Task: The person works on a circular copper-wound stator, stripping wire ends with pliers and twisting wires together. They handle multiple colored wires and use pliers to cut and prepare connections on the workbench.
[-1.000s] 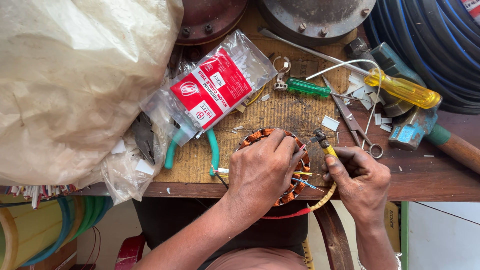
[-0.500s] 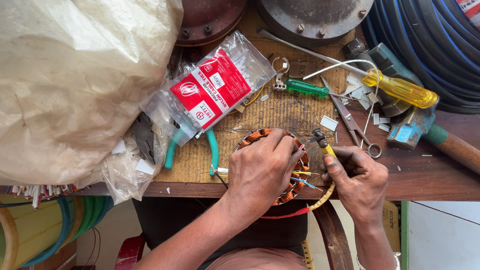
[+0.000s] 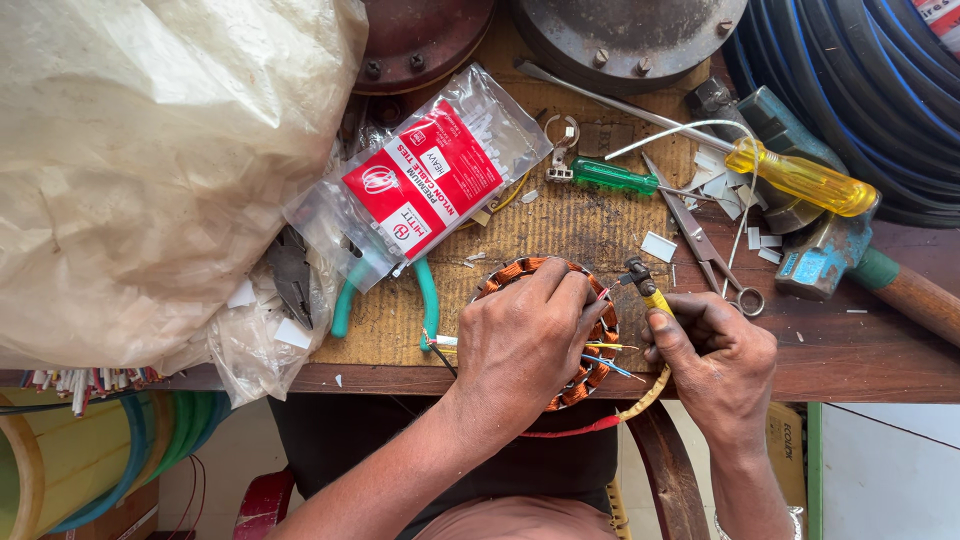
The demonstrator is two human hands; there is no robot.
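A round stator with copper windings [image 3: 600,330] lies at the bench's front edge. My left hand [image 3: 525,345] lies flat over it and presses it down, covering most of it. My right hand [image 3: 715,355] is closed around a small yellow-handled cutter [image 3: 645,285], whose dark jaws sit at the stator's right rim. Thin coloured lead wires [image 3: 610,355] stick out between the two hands. A yellow and red sleeved wire [image 3: 625,412] curves below the bench edge.
Teal-handled pliers [image 3: 428,300] lie left of the stator under a red and clear bag of cable ties [image 3: 430,185]. Scissors [image 3: 705,250], green screwdriver [image 3: 612,177], yellow screwdriver [image 3: 800,178] and hammer [image 3: 880,275] lie right. A large plastic bag [image 3: 150,160] fills the left.
Nothing of note has moved; both hands stay on the stator and the cutter in the same places.
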